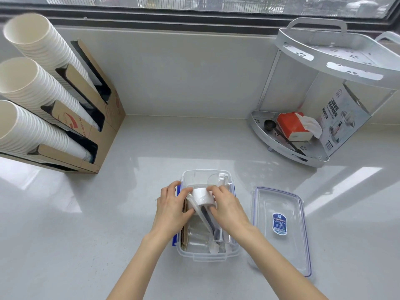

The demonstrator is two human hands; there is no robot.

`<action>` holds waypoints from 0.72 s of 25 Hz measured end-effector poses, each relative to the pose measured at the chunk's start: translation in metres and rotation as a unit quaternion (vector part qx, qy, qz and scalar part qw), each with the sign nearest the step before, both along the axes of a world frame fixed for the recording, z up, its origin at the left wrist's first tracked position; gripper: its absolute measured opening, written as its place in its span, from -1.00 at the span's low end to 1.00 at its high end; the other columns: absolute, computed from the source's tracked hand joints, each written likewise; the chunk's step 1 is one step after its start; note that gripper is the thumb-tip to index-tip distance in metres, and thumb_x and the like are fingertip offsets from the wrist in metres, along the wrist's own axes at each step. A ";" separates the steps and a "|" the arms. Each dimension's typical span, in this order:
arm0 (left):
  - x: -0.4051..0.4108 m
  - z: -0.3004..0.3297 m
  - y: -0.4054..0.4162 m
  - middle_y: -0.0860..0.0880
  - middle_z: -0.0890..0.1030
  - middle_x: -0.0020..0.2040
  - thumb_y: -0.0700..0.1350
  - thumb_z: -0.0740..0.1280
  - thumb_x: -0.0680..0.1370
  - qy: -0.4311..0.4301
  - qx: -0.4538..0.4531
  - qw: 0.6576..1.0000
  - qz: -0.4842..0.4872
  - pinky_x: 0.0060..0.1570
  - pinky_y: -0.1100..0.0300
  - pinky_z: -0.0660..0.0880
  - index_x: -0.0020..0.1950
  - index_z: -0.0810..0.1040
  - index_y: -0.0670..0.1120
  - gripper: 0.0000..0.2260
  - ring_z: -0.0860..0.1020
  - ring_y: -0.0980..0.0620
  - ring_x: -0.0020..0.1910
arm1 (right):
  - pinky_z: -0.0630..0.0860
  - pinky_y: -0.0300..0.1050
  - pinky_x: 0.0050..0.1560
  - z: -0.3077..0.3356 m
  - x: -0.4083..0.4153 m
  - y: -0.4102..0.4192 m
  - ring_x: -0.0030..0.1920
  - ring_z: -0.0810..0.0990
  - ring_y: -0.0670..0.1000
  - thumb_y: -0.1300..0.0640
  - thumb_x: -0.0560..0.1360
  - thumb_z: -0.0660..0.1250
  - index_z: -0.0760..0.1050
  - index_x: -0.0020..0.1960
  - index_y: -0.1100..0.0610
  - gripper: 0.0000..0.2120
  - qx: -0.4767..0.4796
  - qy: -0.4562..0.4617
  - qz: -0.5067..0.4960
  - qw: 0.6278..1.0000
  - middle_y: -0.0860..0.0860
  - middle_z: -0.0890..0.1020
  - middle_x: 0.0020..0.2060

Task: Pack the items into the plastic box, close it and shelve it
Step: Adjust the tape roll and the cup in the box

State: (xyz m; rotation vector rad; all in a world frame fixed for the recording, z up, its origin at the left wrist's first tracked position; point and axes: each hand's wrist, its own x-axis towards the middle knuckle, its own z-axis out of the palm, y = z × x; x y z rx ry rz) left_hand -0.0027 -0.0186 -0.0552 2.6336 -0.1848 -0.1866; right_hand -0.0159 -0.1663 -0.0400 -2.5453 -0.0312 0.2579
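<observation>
The clear, rectangular plastic box with blue side clips sits open on the glossy pale grey counter, and both hands work over its middle, apparently to seat one more item among those already packed. The left hand and the right hand meet on a short white paper cup or sleeve held just above the box — the left fingers curl over its near-left side with the thumb pressed below, while the right fingers pinch its far-right edge, so the piece is steadied from both sides as it is fitted in. Beneath it a slim clear-wrapped packet with a dark stick inside slants along the box, and brown card pieces stand on edge against the left wall, likely to save room. The flat transparent lid with a blue label lies just right of the box, ready for closing. Well beyond the box on the right stands the white perforated metal corner shelf, the probable destination.
</observation>
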 end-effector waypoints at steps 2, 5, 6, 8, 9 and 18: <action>0.003 0.001 0.000 -0.03 0.17 0.47 -0.03 0.29 0.46 -0.003 0.008 1.000 -0.007 0.34 0.04 0.16 0.34 0.33 0.06 -0.55 0.10 -0.06 0.43 | 0.41 -0.05 0.13 0.001 0.002 0.001 0.19 0.46 0.11 0.29 0.48 0.18 0.34 0.29 0.14 -0.62 0.002 -0.015 -0.001 1.000 0.09 0.48 0.19; 0.007 -0.002 0.003 -0.01 0.12 0.51 -0.02 0.22 0.48 -0.007 0.017 1.000 -0.025 0.39 0.02 0.08 0.36 0.32 0.03 -0.57 0.03 -0.04 0.47 | 0.41 -0.05 0.13 0.000 0.006 0.001 0.19 0.46 0.11 0.28 0.50 0.16 0.36 0.29 0.15 -0.64 0.000 -0.030 -0.003 1.000 0.09 0.48 0.18; 0.008 -0.002 0.003 -0.02 0.11 0.51 0.00 0.17 0.47 -0.006 0.016 0.999 -0.029 0.40 0.01 0.07 0.35 0.32 0.01 -0.56 0.02 -0.05 0.48 | 0.41 -0.05 0.12 0.001 0.007 0.002 0.17 0.46 0.12 0.27 0.50 0.16 0.36 0.29 0.16 -0.64 -0.001 -0.029 -0.003 1.000 0.10 0.48 0.17; 0.009 -0.001 0.003 -0.03 0.09 0.52 0.02 0.05 0.40 -0.001 0.011 1.000 -0.028 0.41 -0.01 0.05 0.35 0.32 -0.04 -0.49 0.00 -0.06 0.49 | 0.41 -0.05 0.11 0.002 0.009 0.003 0.15 0.48 0.13 0.26 0.52 0.14 0.36 0.30 0.16 -0.64 0.006 -0.027 -0.005 1.000 0.12 0.45 0.17; 0.010 -0.001 0.002 -0.04 0.07 0.52 0.02 0.01 0.39 0.003 0.011 1.000 -0.027 0.42 -0.01 0.03 0.35 0.32 -0.05 -0.47 -0.02 -0.06 0.50 | 0.42 -0.04 0.12 0.004 0.011 0.003 0.14 0.49 0.13 0.25 0.52 0.13 0.36 0.31 0.17 -0.64 0.013 -0.030 -0.013 0.999 0.13 0.44 0.18; 0.021 -0.002 -0.005 -0.07 0.05 0.53 -0.03 0.10 0.57 0.002 0.016 1.000 0.012 0.44 0.02 -0.02 0.35 0.34 -0.05 -0.65 -0.04 -0.04 0.50 | 0.34 -0.06 -0.05 -0.005 0.028 -0.008 0.14 0.42 0.15 0.28 0.51 0.15 0.48 0.14 0.23 -0.76 -0.140 -0.058 -0.015 0.988 0.12 0.46 0.14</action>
